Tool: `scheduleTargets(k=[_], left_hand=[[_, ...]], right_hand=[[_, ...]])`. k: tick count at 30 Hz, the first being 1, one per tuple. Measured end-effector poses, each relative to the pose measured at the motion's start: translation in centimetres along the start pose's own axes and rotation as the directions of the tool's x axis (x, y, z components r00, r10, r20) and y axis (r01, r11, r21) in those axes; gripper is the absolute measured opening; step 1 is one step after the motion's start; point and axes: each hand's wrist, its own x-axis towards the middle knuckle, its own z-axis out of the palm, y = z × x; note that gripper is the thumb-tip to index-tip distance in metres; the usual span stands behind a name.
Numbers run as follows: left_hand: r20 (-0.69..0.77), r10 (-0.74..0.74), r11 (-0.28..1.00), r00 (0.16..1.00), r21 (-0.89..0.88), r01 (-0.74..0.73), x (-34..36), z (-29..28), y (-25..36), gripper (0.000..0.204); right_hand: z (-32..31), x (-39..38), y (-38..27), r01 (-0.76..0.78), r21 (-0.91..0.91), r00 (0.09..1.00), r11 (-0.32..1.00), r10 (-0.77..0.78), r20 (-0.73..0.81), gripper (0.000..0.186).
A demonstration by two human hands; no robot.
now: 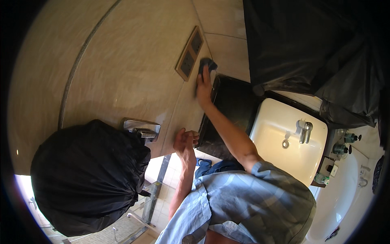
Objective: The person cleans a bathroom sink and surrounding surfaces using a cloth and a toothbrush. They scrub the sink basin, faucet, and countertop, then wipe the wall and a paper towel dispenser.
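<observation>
Dark countertop (pixel 227 110) — white sink (pixel 276 134) set in — bottles (pixel 341 148) at edge.

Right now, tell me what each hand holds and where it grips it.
The right hand presses a dark blue cloth against the tiled wall, its fingers on the cloth's lower part. The left hand holds nothing.

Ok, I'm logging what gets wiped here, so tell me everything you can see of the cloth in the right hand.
The cloth is small, dark blue-grey and bunched up, soft-looking. The right hand presses it flat against the beige wall tile, just right of the double socket plate and above the black counter. Only its upper part shows past the fingertips.
</observation>
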Motion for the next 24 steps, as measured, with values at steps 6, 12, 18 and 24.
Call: scheduleTargets(k=[6,12,18,24], left_hand=[[-0.049,0.215,0.976,0.975,-0.026,-0.216,-0.9,0.0,0.9,0.021],[0.056,0.541,0.838,0.839,0.047,-0.543,-2.7,0.8,4.0,0.018],[0.051,0.527,0.849,0.849,0.022,-0.528,-3.0,1.0,4.7,0.019],[0.057,0.540,0.841,0.840,-0.003,-0.541,-3.0,1.1,5.5,0.021]], right_hand=[[0.0,-12.4,-4.2,0.193,-0.029,0.970,0.981,-0.186,0.158,0.049],[-0.1,-12.8,-6.8,0.508,0.078,0.830,0.858,-0.511,0.221,0.045],[1.4,-7.6,-12.8,0.708,0.133,0.668,0.693,-0.719,0.193,0.042],[2.4,-5.3,-19.1,0.842,0.191,0.463,0.504,-0.858,0.221,0.047]])
